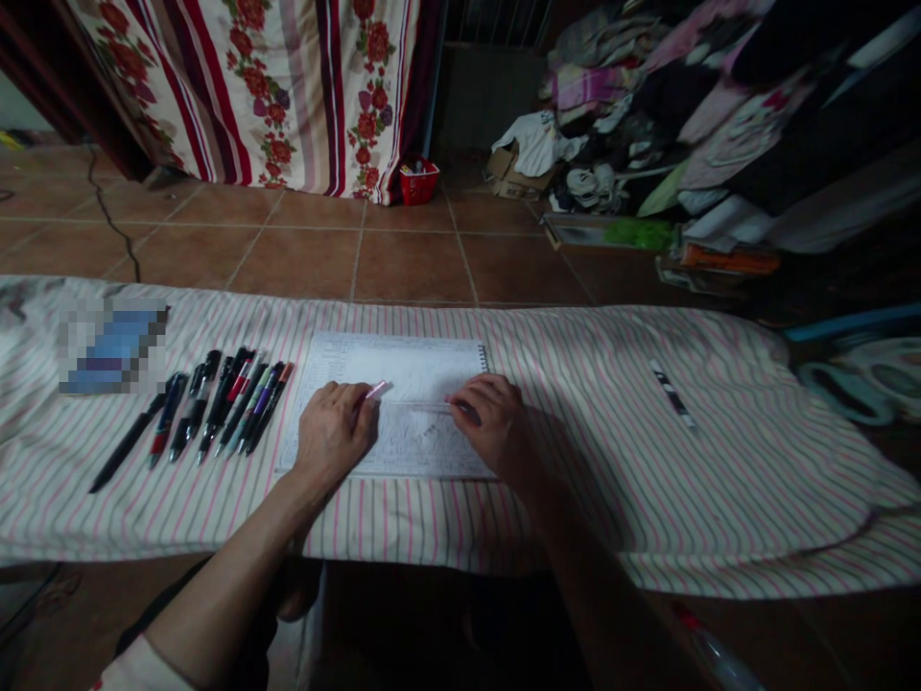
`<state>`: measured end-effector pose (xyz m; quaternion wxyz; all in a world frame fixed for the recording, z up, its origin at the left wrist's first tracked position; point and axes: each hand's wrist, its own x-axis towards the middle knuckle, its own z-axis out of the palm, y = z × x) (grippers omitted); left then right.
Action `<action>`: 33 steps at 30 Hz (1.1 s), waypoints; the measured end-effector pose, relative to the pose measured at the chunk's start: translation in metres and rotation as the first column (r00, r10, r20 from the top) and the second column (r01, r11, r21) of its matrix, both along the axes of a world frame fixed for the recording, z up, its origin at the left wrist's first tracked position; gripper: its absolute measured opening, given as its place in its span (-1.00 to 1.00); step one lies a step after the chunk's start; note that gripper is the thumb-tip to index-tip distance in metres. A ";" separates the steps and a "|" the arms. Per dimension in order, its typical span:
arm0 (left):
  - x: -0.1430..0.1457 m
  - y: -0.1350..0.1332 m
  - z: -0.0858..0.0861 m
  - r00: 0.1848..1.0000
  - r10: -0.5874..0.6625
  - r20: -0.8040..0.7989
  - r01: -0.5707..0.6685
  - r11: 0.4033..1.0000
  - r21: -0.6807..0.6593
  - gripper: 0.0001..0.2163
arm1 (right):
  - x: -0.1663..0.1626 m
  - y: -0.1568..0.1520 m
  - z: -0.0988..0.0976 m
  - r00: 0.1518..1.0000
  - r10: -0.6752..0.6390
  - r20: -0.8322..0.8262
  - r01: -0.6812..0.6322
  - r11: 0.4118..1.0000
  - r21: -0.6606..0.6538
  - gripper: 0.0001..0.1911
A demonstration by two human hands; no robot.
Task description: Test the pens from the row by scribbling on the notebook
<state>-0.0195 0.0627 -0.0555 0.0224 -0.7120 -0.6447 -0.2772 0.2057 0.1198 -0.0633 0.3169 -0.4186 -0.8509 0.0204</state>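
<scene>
My left hand [335,427] rests on the left part of an open spiral notebook [410,360], fingers curled round a pinkish, see-through pen part [377,390] whose end sticks out past the fingertips. My right hand [496,417] lies over the notebook's right side, thumb and finger pinched on a thin, pale rod like a pen refill [417,406]. The rod reaches across the page toward my left hand; whether it touches that hand, I cannot tell. Dense writing covers much of the paper.
Left of the notebook lie several pens [226,403] in a row, with a blurred-out blue item [115,345] beyond. A black-and-white pen [674,399] is on the striped cloth [597,384] at right. Behind are a red basket [418,182] and piled clothes [597,106].
</scene>
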 end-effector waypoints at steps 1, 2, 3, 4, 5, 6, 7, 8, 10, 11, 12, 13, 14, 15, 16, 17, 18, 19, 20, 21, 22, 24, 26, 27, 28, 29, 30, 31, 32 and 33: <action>0.000 0.000 0.000 1.000 -0.004 0.011 0.004 1.000 0.002 -0.79 | 0.000 0.000 0.000 1.000 0.001 -0.001 -0.001 1.000 -0.002 -0.96; -0.001 0.000 0.000 1.000 -0.009 0.020 0.009 1.000 0.003 -0.79 | 0.000 0.000 0.000 1.000 0.003 -0.002 -0.003 1.000 -0.005 -0.96; -0.001 0.000 -0.001 1.000 -0.014 0.025 0.013 1.000 0.004 -0.79 | 0.000 0.000 0.000 1.000 0.005 -0.003 -0.005 1.000 -0.010 -0.96; -0.001 0.000 -0.001 1.000 -0.017 0.026 0.017 1.000 0.005 -0.79 | 0.000 0.000 0.000 1.000 0.006 -0.005 -0.006 1.000 -0.016 -0.96; -0.001 0.000 -0.001 0.999 -0.021 0.027 0.021 1.000 0.005 -0.79 | 0.000 0.000 0.000 1.000 0.006 -0.008 -0.006 1.000 -0.021 -0.96; -0.001 0.000 -0.001 0.999 -0.026 0.027 0.026 1.000 0.003 -0.79 | 0.000 0.000 0.001 1.000 0.006 -0.009 -0.006 1.000 -0.028 -0.95; -0.001 0.000 -0.001 0.999 -0.030 0.027 0.030 1.000 0.003 -0.80 | 0.000 -0.001 0.001 1.000 0.005 -0.009 -0.006 0.999 -0.033 -0.95; -0.001 0.000 -0.001 0.999 -0.035 0.027 0.035 0.999 0.002 -0.80 | 0.000 -0.001 0.002 1.000 0.003 -0.010 -0.004 0.999 -0.037 -0.95; 0.000 0.000 -0.001 0.998 -0.047 0.029 0.047 0.999 -0.002 -0.80 | -0.001 -0.002 0.002 1.000 0.004 -0.011 -0.004 0.999 -0.044 -0.94; 0.000 0.001 -0.001 0.998 -0.051 0.031 0.051 0.999 -0.002 -0.80 | -0.001 -0.002 0.002 1.000 0.004 -0.014 -0.005 0.999 -0.046 -0.93; 0.000 0.001 -0.001 0.998 -0.055 0.034 0.055 0.998 -0.002 -0.80 | -0.001 -0.002 0.002 1.000 0.006 -0.015 -0.007 0.999 -0.048 -0.93; 0.000 0.001 -0.001 0.998 -0.059 0.038 0.059 0.998 0.000 -0.80 | -0.001 -0.002 0.002 1.000 0.009 -0.015 -0.010 0.999 -0.051 -0.93; 0.000 0.001 -0.001 0.997 -0.063 0.041 0.063 0.998 0.002 -0.80 | -0.001 -0.002 0.002 1.000 0.013 -0.013 -0.013 0.998 -0.055 -0.93; 0.000 0.001 -0.001 0.997 -0.066 0.045 0.066 0.998 0.004 -0.80 | -0.001 -0.002 0.002 1.000 0.017 -0.011 -0.017 0.998 -0.059 -0.93; -0.001 0.001 -0.002 0.997 -0.069 0.048 0.068 0.998 0.007 -0.80 | -0.001 -0.002 0.001 1.000 0.021 -0.010 -0.022 0.998 -0.064 -0.93; -0.001 0.001 -0.002 0.996 -0.070 0.051 0.070 0.998 0.009 -0.80 | 0.000 -0.002 0.001 1.000 0.027 -0.011 -0.027 0.997 -0.069 -0.93; -0.001 0.001 -0.002 0.996 -0.072 0.052 0.072 0.997 0.011 -0.80 | 0.000 -0.001 0.001 0.999 0.033 -0.016 -0.034 0.997 -0.074 -0.93; -0.001 0.001 -0.002 0.996 -0.072 0.055 0.072 0.997 0.013 -0.80 | 0.000 -0.001 0.001 0.999 0.039 -0.022 -0.040 0.996 -0.079 -0.93; -0.001 0.001 -0.002 0.996 -0.072 0.056 0.072 0.997 0.012 -0.81 | 0.000 -0.001 0.001 0.999 0.045 -0.027 -0.047 0.995 -0.085 -0.92; -0.001 0.001 -0.002 0.996 -0.071 0.057 0.071 0.997 0.010 -0.81 | 0.000 -0.001 0.001 0.998 0.051 -0.030 -0.053 0.995 -0.090 -0.92; -0.001 0.001 -0.002 0.996 -0.070 0.056 0.070 0.998 0.006 -0.81 | 0.000 -0.001 0.002 0.998 0.056 -0.033 -0.059 0.994 -0.092 -0.90; -0.001 0.001 -0.001 0.996 -0.074 0.053 0.074 0.997 -0.003 -0.82 | -0.001 -0.001 0.003 0.997 0.069 -0.046 -0.073 0.993 -0.094 -0.87; -0.001 0.001 -0.001 0.996 -0.081 0.049 0.081 0.997 -0.001 -0.83 | -0.001 -0.001 0.004 0.995 0.080 -0.066 -0.086 0.991 -0.100 -0.85; -0.001 0.001 -0.001 0.995 -0.085 0.047 0.085 0.996 0.002 -0.83 | -0.001 -0.001 0.005 0.993 0.082 -0.079 -0.090 0.990 -0.105 -0.85; -0.001 0.002 -0.001 0.995 -0.089 0.045 0.089 0.996 0.005 -0.83 | -0.001 -0.001 0.006 0.992 0.084 -0.091 -0.093 0.989 -0.111 -0.85; -0.001 0.002 -0.001 0.995 -0.094 0.042 0.093 0.996 0.007 -0.83 | -0.001 -0.001 0.006 0.991 0.084 -0.101 -0.095 0.989 -0.116 -0.86; -0.001 0.002 -0.001 0.995 -0.097 0.039 0.097 0.995 0.006 -0.83 | -0.001 -0.001 0.007 0.990 0.082 -0.111 -0.095 0.988 -0.120 -0.86; -0.001 0.002 -0.001 0.994 -0.099 0.035 0.099 0.995 0.000 -0.83 | -0.001 -0.001 0.007 0.989 0.081 -0.121 -0.096 0.988 -0.122 -0.86; -0.001 0.002 -0.001 0.995 -0.100 0.031 0.100 0.995 -0.004 -0.83 | -0.001 -0.001 0.008 0.988 0.081 -0.129 -0.097 0.988 -0.122 -0.87; -0.001 0.002 -0.001 0.995 -0.099 0.026 0.099 0.995 -0.009 -0.83 | -0.001 -0.001 0.008 0.988 0.081 -0.134 -0.098 0.987 -0.125 -0.87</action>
